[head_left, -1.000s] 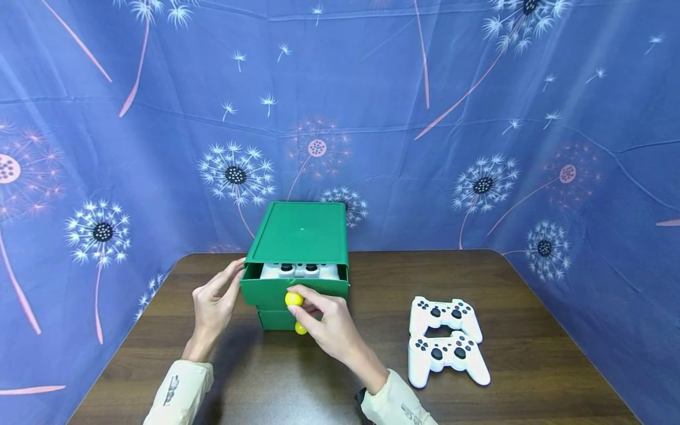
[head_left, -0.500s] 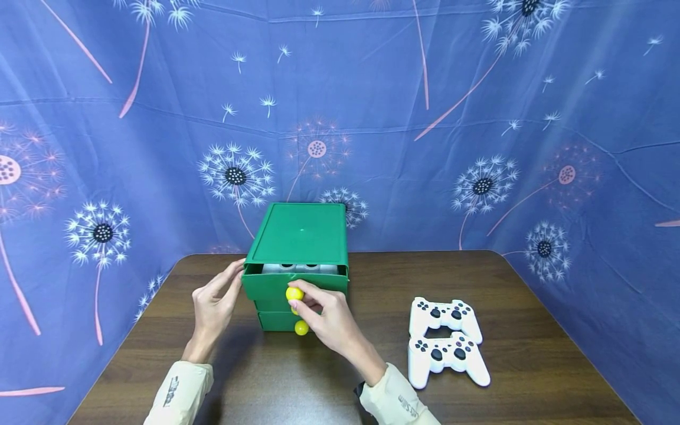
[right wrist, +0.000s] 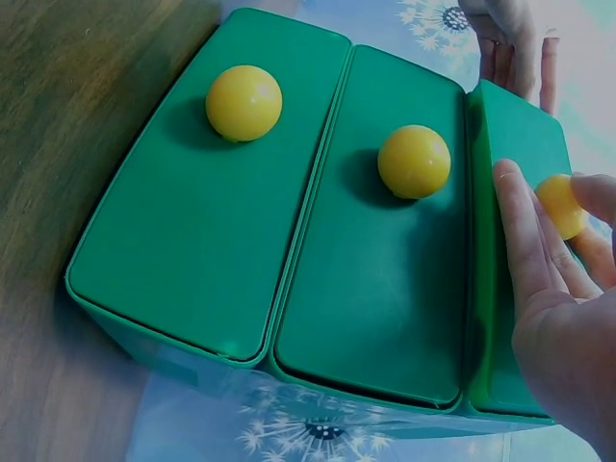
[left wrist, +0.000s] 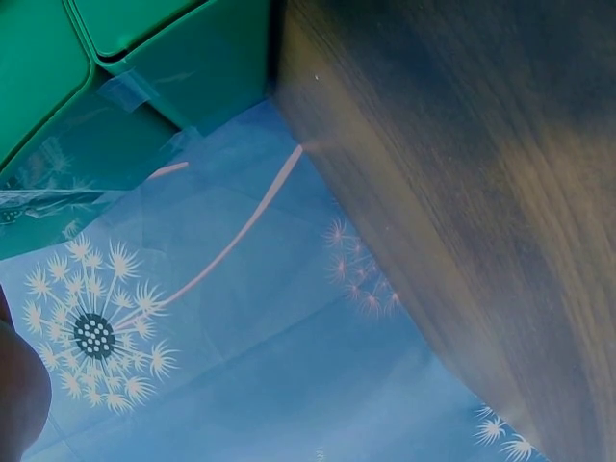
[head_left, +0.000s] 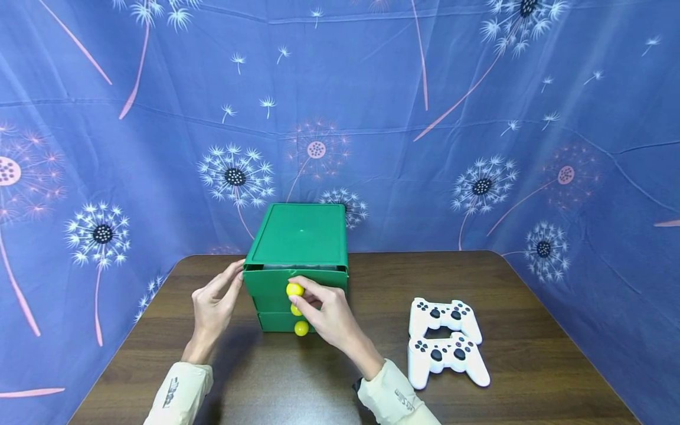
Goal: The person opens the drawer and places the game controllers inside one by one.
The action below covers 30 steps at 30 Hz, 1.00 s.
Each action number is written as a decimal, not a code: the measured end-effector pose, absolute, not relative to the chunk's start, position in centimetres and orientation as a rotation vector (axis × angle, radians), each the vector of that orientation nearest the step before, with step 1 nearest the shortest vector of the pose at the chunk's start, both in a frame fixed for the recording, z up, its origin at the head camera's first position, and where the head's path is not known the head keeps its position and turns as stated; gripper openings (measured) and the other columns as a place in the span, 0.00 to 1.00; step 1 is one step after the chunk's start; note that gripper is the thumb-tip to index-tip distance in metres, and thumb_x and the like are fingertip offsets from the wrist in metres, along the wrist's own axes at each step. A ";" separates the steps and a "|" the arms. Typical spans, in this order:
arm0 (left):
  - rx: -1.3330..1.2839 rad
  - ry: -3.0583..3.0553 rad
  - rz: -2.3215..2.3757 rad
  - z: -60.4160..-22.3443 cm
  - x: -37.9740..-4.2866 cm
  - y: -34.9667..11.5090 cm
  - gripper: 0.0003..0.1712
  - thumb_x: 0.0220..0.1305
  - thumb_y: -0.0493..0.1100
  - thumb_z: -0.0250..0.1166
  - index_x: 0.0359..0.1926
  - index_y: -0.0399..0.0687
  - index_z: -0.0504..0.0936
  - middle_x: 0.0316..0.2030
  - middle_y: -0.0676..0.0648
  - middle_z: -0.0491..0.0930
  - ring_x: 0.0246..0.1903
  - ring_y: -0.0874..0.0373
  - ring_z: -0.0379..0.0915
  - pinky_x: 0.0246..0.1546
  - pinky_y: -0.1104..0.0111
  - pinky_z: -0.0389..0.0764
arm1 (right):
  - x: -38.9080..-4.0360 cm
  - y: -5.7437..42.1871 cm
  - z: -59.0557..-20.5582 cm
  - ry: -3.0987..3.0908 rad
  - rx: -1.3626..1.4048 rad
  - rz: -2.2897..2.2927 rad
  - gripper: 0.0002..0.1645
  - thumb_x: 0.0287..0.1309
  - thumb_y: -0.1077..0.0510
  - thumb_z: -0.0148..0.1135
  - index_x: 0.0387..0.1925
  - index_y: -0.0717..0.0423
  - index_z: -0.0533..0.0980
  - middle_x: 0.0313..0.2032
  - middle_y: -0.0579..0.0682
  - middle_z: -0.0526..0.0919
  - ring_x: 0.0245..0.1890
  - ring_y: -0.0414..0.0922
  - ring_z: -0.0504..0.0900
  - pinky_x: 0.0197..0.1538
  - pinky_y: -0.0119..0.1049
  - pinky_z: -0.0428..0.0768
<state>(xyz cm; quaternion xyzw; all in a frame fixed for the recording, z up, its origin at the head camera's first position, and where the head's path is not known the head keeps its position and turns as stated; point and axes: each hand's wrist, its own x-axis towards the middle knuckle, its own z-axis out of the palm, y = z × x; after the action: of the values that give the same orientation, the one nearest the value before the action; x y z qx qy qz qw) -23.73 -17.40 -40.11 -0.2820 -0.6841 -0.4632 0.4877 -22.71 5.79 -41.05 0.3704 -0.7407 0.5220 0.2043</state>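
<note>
A green drawer cabinet (head_left: pixel 300 236) has three drawers with round yellow knobs. The thumb and fingers of my right hand (head_left: pixel 332 321) pinch the top knob (head_left: pixel 294 290). The top drawer (head_left: pixel 270 284) stands out slightly, with a narrow gap under the cabinet top; a sliver of something pale shows inside. Straight fingers of my left hand (head_left: pixel 212 304) touch the cabinet's left side near its upper front corner. In the right wrist view, the middle knob (right wrist: pixel 414 162) and bottom knob (right wrist: pixel 244 103) sit on drawers that are pushed in.
Two white game controllers (head_left: pixel 448 357) lie on the brown wooden table (head_left: pixel 520 330) to the right of the cabinet, one in front of the other. A blue dandelion-print cloth (head_left: pixel 382 165) hangs behind and at the sides. Clear tape (left wrist: pixel 130 91) shows on the cabinet's side.
My right hand has pushed the top drawer inward, away from me. The white controllers visible inside it have slid under the cabinet top. My left hand has stayed in place.
</note>
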 end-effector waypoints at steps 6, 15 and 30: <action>-0.692 -1.661 -1.139 -40.0 -23.6 -17.3 0.20 0.51 0.09 0.63 0.47 0.18 0.83 0.42 0.25 0.84 0.50 0.70 0.82 0.48 0.79 0.81 | -22.9 5.8 -41.0 -2.062 1.044 1.449 0.17 0.68 0.63 0.68 0.57 0.59 0.82 0.34 0.50 0.88 0.31 0.37 0.86 0.38 0.30 0.86; -0.688 -1.666 -1.130 -39.9 -23.6 -17.3 0.21 0.51 0.10 0.64 0.48 0.19 0.84 0.43 0.27 0.85 0.50 0.70 0.82 0.49 0.79 0.80 | -23.5 5.7 -40.9 -2.024 1.041 1.442 0.17 0.67 0.65 0.69 0.56 0.59 0.82 0.34 0.50 0.88 0.30 0.40 0.87 0.37 0.30 0.86; -0.672 -1.670 -1.112 -40.1 -23.8 -17.4 0.23 0.51 0.10 0.65 0.49 0.22 0.85 0.43 0.29 0.86 0.49 0.71 0.82 0.49 0.79 0.81 | -23.9 5.7 -41.0 -2.028 1.023 1.484 0.17 0.67 0.65 0.68 0.56 0.59 0.83 0.35 0.52 0.89 0.29 0.43 0.88 0.36 0.31 0.87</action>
<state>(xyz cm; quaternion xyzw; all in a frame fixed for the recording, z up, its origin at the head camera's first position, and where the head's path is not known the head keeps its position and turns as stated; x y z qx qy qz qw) -23.78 -17.43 -40.08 -0.2766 -0.6876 -0.4579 0.4909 -23.86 5.69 -40.96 0.3685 -0.7303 0.5344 0.2127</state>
